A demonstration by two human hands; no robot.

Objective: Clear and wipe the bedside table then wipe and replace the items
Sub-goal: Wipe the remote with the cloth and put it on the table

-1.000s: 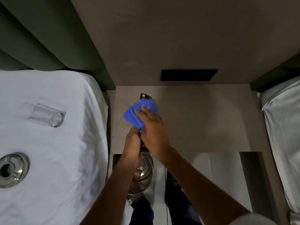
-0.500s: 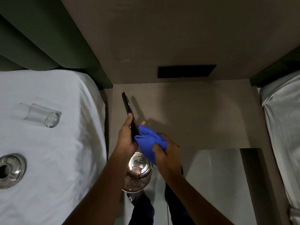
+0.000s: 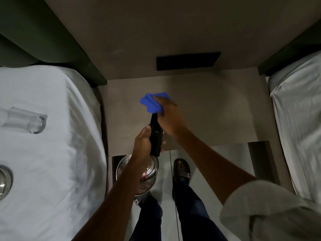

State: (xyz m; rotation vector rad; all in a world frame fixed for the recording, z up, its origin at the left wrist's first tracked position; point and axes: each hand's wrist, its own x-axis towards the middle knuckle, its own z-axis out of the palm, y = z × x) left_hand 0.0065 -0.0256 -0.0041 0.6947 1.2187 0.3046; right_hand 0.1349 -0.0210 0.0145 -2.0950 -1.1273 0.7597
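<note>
My left hand point(image 3: 143, 145) grips the near end of a black remote control point(image 3: 156, 134), held above the front of the bedside table point(image 3: 217, 108). My right hand point(image 3: 167, 117) presses a blue cloth point(image 3: 152, 103) over the remote's far end, which the cloth hides. On the white bed point(image 3: 60, 153) to the left, a clear drinking glass point(image 3: 26, 121) lies on its side. A steel ashtray point(image 3: 4, 181) rests at the bed's left edge.
A steel waste bin point(image 3: 149, 173) stands on the floor under my left forearm, just in front of the table. My sandalled foot point(image 3: 181, 170) is beside it. A black switch panel point(image 3: 188, 60) sits on the wall behind the table. A second bed point(image 3: 298, 127) borders the right.
The remote has turned flat and points away from me. My right hand has slid the blue cloth from near the left hand up to the remote's far end.
</note>
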